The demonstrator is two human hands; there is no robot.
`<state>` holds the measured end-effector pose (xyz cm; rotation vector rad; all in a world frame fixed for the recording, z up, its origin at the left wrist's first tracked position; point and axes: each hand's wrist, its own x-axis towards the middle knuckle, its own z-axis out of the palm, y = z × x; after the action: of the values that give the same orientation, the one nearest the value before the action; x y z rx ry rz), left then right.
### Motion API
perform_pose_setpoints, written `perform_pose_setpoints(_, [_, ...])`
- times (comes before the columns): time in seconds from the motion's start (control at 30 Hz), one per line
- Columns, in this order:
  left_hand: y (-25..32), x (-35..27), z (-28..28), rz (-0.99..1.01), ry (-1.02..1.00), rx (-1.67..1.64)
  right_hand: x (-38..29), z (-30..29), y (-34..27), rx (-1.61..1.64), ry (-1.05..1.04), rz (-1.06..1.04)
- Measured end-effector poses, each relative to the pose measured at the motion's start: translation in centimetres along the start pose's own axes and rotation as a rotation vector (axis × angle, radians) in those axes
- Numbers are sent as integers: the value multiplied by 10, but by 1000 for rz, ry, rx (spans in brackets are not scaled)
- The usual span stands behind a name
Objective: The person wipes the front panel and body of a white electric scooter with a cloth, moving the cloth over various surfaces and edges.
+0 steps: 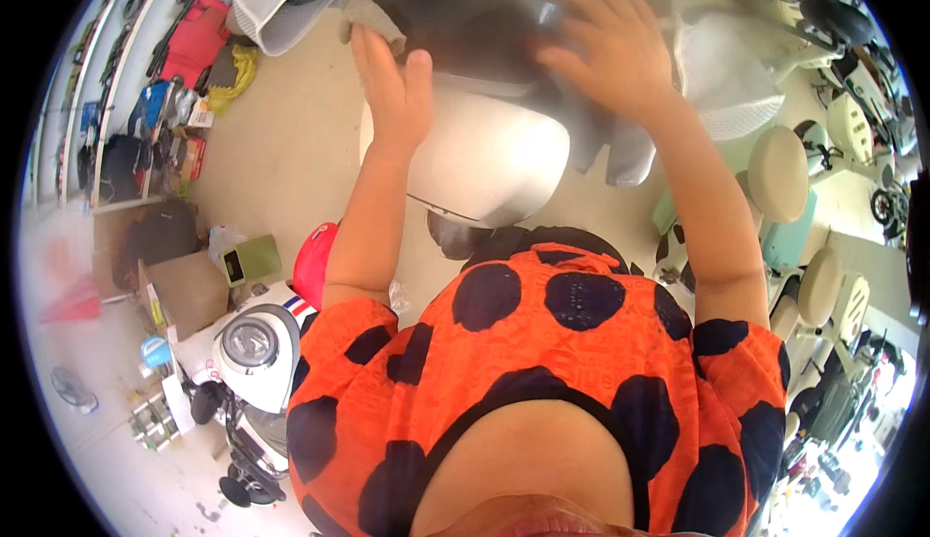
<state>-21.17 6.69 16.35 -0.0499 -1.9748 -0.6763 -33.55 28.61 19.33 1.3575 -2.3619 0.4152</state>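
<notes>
A white scooter body stands in front of me, with a dark, glossy surface beyond it; I cannot tell whether that is a seat or a panel. My left hand holds a grey-brown cloth against the dark surface's left end. The cloth hides its fingertips, while the thumb stands apart. Over the right end is my right hand, blurred, fingers spread, with nothing seen in it. Whether its palm touches the surface cannot be told. Pale padded covers with a mesh texture hang at the left and right.
Shelving with bags and boxes lines the left. Lower left are a white scooter with a round headlight, a cardboard box and a pink-red rounded object by my left arm. Several scooters with beige seats crowd the right.
</notes>
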Motion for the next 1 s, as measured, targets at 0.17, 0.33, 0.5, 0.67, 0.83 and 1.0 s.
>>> perform_pose_setpoints(0.17, [42, 28, 8, 319, -444, 299, -1, -7, 1, -13, -9, 21])
perform_pose_setpoints(0.33, [61, 38, 32, 458, -868, 279, 1, -20, 7, 67, 48, -54])
perform_pose_setpoints(0.5, [54, 60, 20, 593, -869, 450, -2, -15, 18, 74, -18, -125])
perform_pose_setpoints(0.67, [11, 53, 17, 314, -416, 415, -4, -20, 17, 145, -5, -87])
perform_pose_setpoints(0.83, [5, 31, 17, 94, -84, 217, -2, -22, 12, 181, -25, -73])
perform_pose_setpoints(1.0, [8, 4, 19, -722, 67, -121, -3, -16, 14, 165, 22, -75])
